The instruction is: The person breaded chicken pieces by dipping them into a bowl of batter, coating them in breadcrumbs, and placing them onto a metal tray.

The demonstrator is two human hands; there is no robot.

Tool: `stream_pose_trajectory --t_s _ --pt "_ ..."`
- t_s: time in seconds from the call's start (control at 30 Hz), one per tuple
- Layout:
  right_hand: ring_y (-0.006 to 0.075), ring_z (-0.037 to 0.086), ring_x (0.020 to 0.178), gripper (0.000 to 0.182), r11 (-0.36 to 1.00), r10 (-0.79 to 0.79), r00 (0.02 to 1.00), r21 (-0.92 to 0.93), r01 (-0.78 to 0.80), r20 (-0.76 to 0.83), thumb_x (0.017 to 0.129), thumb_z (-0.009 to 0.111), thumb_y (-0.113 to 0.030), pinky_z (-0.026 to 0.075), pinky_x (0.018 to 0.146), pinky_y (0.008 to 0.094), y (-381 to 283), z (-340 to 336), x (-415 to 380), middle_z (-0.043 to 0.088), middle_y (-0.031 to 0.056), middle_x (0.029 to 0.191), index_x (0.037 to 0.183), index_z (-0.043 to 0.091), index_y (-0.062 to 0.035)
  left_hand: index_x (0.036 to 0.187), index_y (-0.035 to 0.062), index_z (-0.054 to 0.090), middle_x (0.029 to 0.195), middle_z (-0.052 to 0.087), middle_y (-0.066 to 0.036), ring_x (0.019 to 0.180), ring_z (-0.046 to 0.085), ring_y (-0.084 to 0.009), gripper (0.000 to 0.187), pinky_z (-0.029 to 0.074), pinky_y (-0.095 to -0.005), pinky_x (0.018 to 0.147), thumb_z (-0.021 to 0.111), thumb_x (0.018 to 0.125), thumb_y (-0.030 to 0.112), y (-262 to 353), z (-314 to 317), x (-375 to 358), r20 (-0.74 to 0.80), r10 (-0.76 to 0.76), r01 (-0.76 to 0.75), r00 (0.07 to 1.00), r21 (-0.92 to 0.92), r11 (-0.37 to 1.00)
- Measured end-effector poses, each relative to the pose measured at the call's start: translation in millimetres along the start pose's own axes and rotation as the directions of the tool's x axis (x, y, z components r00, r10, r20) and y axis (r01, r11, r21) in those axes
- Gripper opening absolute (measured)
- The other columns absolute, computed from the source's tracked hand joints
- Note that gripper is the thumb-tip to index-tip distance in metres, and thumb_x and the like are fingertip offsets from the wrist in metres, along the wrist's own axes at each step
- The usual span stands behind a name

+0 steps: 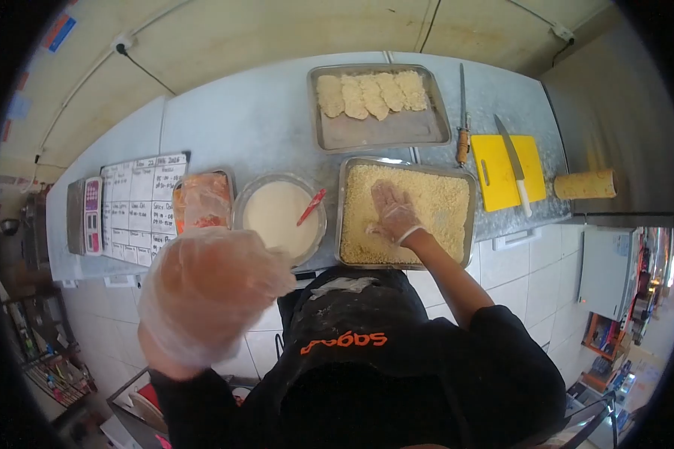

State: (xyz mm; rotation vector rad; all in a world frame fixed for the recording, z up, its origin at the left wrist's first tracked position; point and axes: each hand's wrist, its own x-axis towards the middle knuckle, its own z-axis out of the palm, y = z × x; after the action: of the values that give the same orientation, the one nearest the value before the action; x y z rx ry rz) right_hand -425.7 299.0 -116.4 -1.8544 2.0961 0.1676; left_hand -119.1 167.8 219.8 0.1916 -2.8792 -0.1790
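Note:
My right hand (395, 213), in a clear plastic glove, lies with its fingers outstretched on pale breadcrumbs (445, 202) in a metal tray (473, 224). Whether something lies under the palm is hidden. Raised close to the camera, my gloved left hand (216, 288) looks large and blurred, and its fingers cannot be made out clearly. Beyond it stands a bowl of white batter (273, 213) with a red-handled utensil (311, 206) in it. Left of the bowl, a metal container (232, 183) holds orange-pink raw meat (202, 196), partly under clear plastic.
Several breaded cutlets (374, 96) lie in a row in another metal tray (382, 142) at the back. To the right are a sharpening steel (463, 112), a yellow cutting board (498, 187) with a knife (514, 157), and a roll (586, 185). A whiteboard (138, 202) and scale (84, 217) sit left.

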Motion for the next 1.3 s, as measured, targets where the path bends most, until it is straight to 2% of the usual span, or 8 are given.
stream_pose_trajectory --t_s 0.47,0.77,0.87,1.0,1.07,1.17,1.27,1.3 --pt "0.0351 0.012 0.152 0.100 0.997 0.052 0.984 0.058 -0.043 -0.168 0.083 0.051 -0.072 0.012 0.118 0.0611 26.8 27.9 -7.4 0.014 0.0116 0.165 0.159 0.018 -0.0145 0.118 0.0104 0.069 0.097 0.071 -0.011 0.080 0.063 -0.0212 0.041 0.052 -0.0324 0.075 0.081 0.078 0.016 18.9 -17.7 23.0 0.224 -0.035 0.052 0.974 -0.071 0.996" --pt "0.0370 0.009 0.152 0.096 0.996 0.084 0.994 0.044 -0.081 -0.064 0.087 0.054 -0.066 0.009 0.117 0.0631 24.8 16.2 -19.3 0.012 0.0122 0.166 0.159 0.018 -0.0145 0.120 0.0138 0.068 0.099 0.070 -0.012 0.082 0.062 -0.0230 0.046 0.051 -0.0323 0.078 0.082 0.076 0.015 -2.2 2.1 41.6 0.297 -0.145 0.188 0.944 -0.120 0.975" --pt "0.0372 0.032 0.145 0.083 0.998 0.038 0.954 0.052 -0.023 -0.296 0.089 0.058 -0.057 0.027 0.114 0.0570 33.1 13.9 -27.9 0.033 0.0203 0.157 0.153 0.033 -0.0113 0.120 0.0149 0.068 0.099 0.070 -0.012 0.082 0.062 -0.0236 0.048 0.051 -0.0323 0.080 0.083 0.075 0.015 -26.8 25.3 51.8 0.410 -0.302 0.408 0.861 -0.200 0.891" --pt "0.0344 0.058 0.120 0.057 0.736 0.487 0.863 0.595 -0.322 -0.135 0.089 0.062 -0.042 0.046 0.098 0.0444 68.5 12.3 -52.3 0.058 0.0241 0.131 0.134 0.056 -0.0062 0.122 0.0114 0.067 0.113 0.068 -0.012 0.094 0.063 -0.0223 0.051 0.051 -0.0300 0.087 0.083 0.074 0.008 -56.3 74.9 36.3 0.495 -0.324 0.505 0.806 -0.291 0.813" --pt "0.0306 0.065 0.109 0.050 0.621 0.620 0.775 0.526 -0.581 0.124 0.088 0.065 -0.038 0.050 0.091 0.0392 86.6 15.4 -55.3 0.065 0.0237 0.118 0.124 0.063 -0.0033 0.125 0.0056 0.064 0.113 0.069 -0.007 0.103 0.064 -0.0201 0.046 0.048 -0.0326 0.097 0.075 0.080 0.008 -73.3 134.3 -15.2 0.479 -0.429 0.635 0.766 -0.667 0.390" --pt "0.0277 0.065 0.109 0.062 0.197 0.487 0.760 0.794 -0.576 0.431 0.084 0.070 -0.045 0.049 0.092 0.0389 100.0 47.2 -32.1 0.065 0.0250 0.120 0.126 0.061 0.0002 0.122 0.0017 0.065 0.113 0.067 -0.009 0.104 0.063 -0.0187 0.037 0.048 -0.0305 0.096 0.073 0.087 0.014 -61.9 179.4 -41.3 0.481 -0.674 0.718 0.560 -0.688 0.106" --pt "0.0225 0.063 0.105 0.066 -0.301 0.305 0.856 0.895 -0.329 0.417 0.083 0.074 -0.043 0.050 0.088 0.0365 79.2 32.2 -26.4 0.064 0.0175 0.127 0.129 0.060 0.0018 0.118 -0.0006 0.065 0.110 0.067 -0.009 0.102 0.063 -0.0162 0.029 0.050 -0.0287 0.092 0.065 0.095 0.018 -64.2 246.2 -91.3 0.468 -0.791 0.363 0.394 -0.870 -0.334" --pt "0.0241 0.062 0.107 0.068 -0.204 0.324 0.839 0.899 -0.389 0.436 0.081 0.075 -0.043 0.049 0.090 0.0368 75.8 29.1 -22.8 0.063 0.0186 0.129 0.131 0.058 0.0015 0.115 -0.0003 0.065 0.109 0.067 -0.009 0.098 0.063 -0.0159 0.027 0.051 -0.0283 0.087 0.061 0.099 0.020 -58.0 244.3 -86.9 0.512 -0.817 0.387 0.268 -0.833 -0.395"
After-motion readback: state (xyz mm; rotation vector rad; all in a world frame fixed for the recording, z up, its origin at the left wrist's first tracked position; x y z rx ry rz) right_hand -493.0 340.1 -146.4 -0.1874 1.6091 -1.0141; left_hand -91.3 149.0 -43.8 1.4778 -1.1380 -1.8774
